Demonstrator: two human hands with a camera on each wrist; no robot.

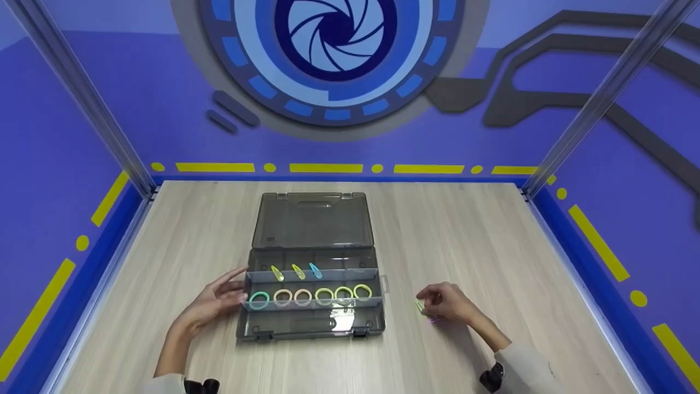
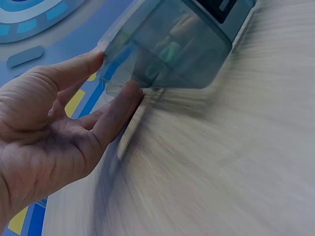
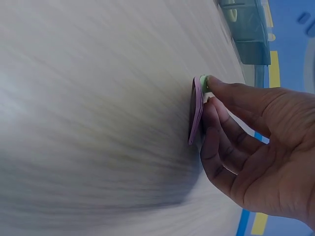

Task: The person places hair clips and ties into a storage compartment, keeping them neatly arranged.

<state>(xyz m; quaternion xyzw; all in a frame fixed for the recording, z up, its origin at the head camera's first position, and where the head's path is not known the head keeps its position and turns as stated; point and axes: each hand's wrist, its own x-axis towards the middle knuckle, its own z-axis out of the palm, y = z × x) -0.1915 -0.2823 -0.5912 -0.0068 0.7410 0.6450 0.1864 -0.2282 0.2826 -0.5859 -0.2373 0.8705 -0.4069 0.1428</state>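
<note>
My left hand (image 1: 210, 303) touches the left side of an open smoky plastic organizer box (image 1: 311, 330), its fingers spread and fairly straight in the left wrist view. Right of the box, my right hand (image 1: 447, 303) pinches a green hair clip (image 3: 204, 82) low over the table. Against those fingertips in the right wrist view is a pink hair clip (image 3: 196, 110); whether it is held too cannot be made out. Inside the box, the back row holds two yellow hair clips (image 1: 278, 273) and a blue hair clip (image 1: 315, 270). Several hair ties (image 1: 259, 300) in teal, pink and yellow-green line the middle row.
The raised lid (image 1: 313, 220) leans back behind the box. Dividers split the box into long rows. Wood-grain table (image 1: 465, 230) extends around it, bounded by blue printed walls (image 1: 136, 109) and metal corner posts (image 1: 596, 93).
</note>
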